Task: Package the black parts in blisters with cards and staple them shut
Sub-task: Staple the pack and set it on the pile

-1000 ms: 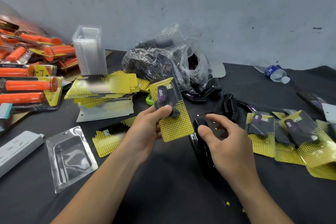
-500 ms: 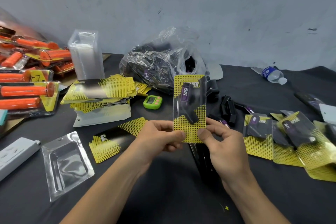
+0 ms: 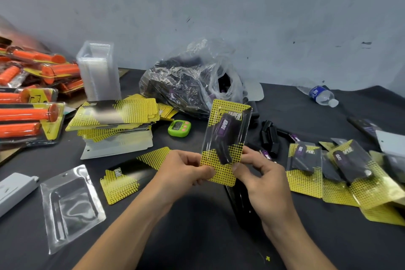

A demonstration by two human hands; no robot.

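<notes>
The blister pack [image 3: 221,171] sits just right of centre in the frame, raised off the table [image 3: 197,226], and both hands have it by the bottom edge. My left hand [image 3: 184,171] pinches the lower left corner between thumb and curled fingers, and my right hand [image 3: 265,180] pinches the lower right edge the same way. A second ago the left hand held it alone, tilted, while the right rested on the long black tool [image 3: 235,201] lying below. That tool, which I take for the stapler, now lies untouched under the right wrist. The pack stands nearly upright, its top leaning a little to the right, with the black part [image 3: 226,140] seated in the clear bubble over the yellow card. I read this as squaring blister and card together before stapling, and I can't see any staple in it yet. Further out, finished packs [image 3: 304,166] lie at the right. A spare card [image 3: 122,180] and an empty blister [image 3: 70,206] wait at the lower left. The bag of parts [image 3: 188,87] sits behind, at upper centre.
</notes>
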